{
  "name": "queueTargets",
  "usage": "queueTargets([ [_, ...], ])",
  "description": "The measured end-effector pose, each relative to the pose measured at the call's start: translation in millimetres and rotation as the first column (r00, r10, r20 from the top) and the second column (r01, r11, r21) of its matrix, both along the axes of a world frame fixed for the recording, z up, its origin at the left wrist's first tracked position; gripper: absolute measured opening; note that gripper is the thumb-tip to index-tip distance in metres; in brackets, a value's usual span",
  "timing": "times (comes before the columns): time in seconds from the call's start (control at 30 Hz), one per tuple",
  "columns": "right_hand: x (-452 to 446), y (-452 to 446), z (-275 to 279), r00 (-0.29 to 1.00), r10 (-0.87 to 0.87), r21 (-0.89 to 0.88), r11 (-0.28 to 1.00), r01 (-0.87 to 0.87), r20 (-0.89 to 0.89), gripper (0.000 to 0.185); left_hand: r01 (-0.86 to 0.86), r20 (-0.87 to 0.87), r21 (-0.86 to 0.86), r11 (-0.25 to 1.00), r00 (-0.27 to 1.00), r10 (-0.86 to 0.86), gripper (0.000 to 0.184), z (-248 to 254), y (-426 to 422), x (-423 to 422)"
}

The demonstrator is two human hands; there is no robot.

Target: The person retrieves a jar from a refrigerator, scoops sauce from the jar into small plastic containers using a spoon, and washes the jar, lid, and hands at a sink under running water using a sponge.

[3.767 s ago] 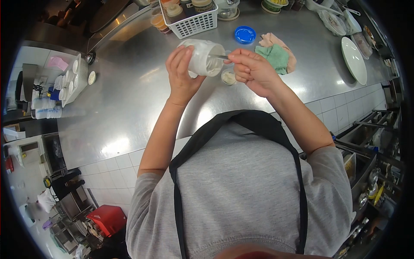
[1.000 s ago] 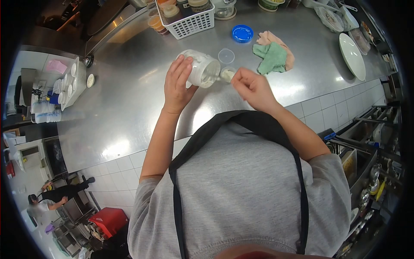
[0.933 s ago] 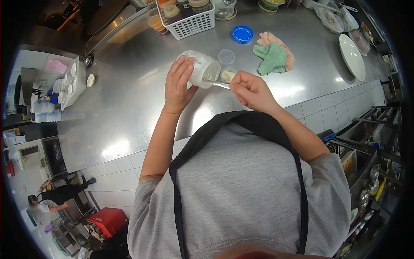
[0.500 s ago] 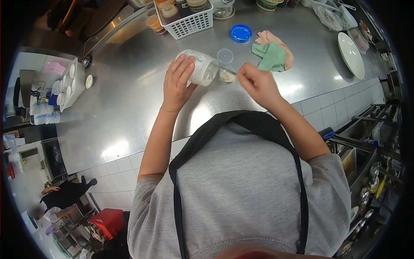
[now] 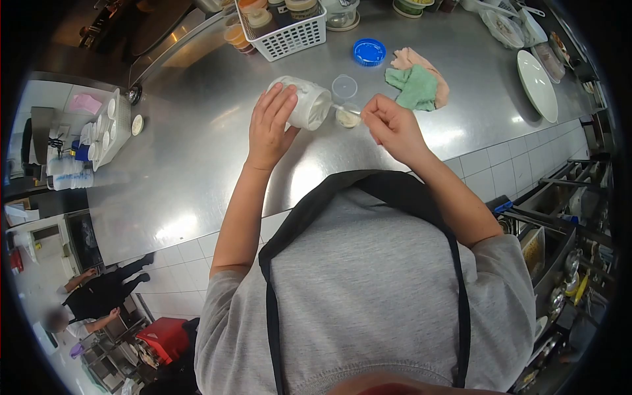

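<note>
My left hand (image 5: 272, 125) is wrapped round a translucent white jar (image 5: 308, 105), tilted with its open mouth toward the right; some white creamy stuff clings inside. Pinched in my right hand (image 5: 393, 128) is a thin metal spoon (image 5: 347, 110), its tip at the jar's mouth and its bowl not clearly visible. Below the spoon, a small clear cup (image 5: 347, 119) stands on the steel counter with a pale creamy filling. Just behind the cup lies a round clear lid (image 5: 344, 86). Farther back is a blue screw lid (image 5: 368, 52).
Green cloth (image 5: 415, 87) and peach cloth (image 5: 431, 66) lie right of the lids. A white basket (image 5: 289, 45) of jars stands at the back. An oval white plate (image 5: 536, 85) is at the right, a tray of cups (image 5: 113, 135) at the left. Another person (image 5: 99, 296) stands far left.
My right hand has shifted slightly and turned, with the spoon still at the jar's mouth. The jar has barely moved. The far person has moved their arms and legs.
</note>
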State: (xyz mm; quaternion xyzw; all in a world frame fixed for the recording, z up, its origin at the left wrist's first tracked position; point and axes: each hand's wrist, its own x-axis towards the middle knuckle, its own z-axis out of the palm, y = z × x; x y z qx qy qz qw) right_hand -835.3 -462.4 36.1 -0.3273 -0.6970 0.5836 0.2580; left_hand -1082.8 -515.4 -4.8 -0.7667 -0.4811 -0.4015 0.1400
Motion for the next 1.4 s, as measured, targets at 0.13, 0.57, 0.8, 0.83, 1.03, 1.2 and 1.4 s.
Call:
queueTargets([
  [0.13,-0.8,-11.2,-2.3,0.996,0.082,-0.028,0.996,-0.082,0.03,0.012,0.002,-0.038,-0.024,1.0,0.999,-0.003,0.079,-1.9,1.1,-3.4],
  [0.57,-5.1,0.6,-19.4,0.995,-0.061,-0.025,0.998,0.06,-0.073,0.008,-0.027,-0.082,-0.037,0.999,0.996,0.024,0.084,1.4,-1.8,0.4],
  [0.8,-3.6,-10.7,-8.9,0.958,-0.035,-0.654,0.738,-0.166,-0.283,0.009,-0.003,0.001,-0.019,1.0,1.0,0.003,0.081,-5.3,1.6,0.1],
  [0.83,-0.7,-10.2,-10.8,0.958,-0.035,-0.657,0.735,-0.167,-0.283,0.009,-0.037,0.03,-0.018,0.999,0.999,0.037,0.081,-6.1,-0.4,-1.6],
  [1.03,24.7,-3.7,-24.3,0.991,-0.124,-0.171,0.979,0.114,-0.048,0.009,-0.231,0.108,-0.074,0.97,0.965,0.238,0.088,-13.0,-9.7,-18.0],
  [1.2,37.6,-5.6,-52.9,0.946,-0.275,0.609,0.784,0.118,0.171,0.008,-0.316,0.125,-0.095,0.944,0.937,0.327,0.09,-15.0,-19.6,-21.8],
  [1.4,35.8,-4.8,-51.8,0.929,-0.274,0.806,0.59,-0.041,0.248,0.012,-0.324,0.128,-0.109,0.94,0.933,0.336,0.092,-16.5,-24.7,-20.3],
])
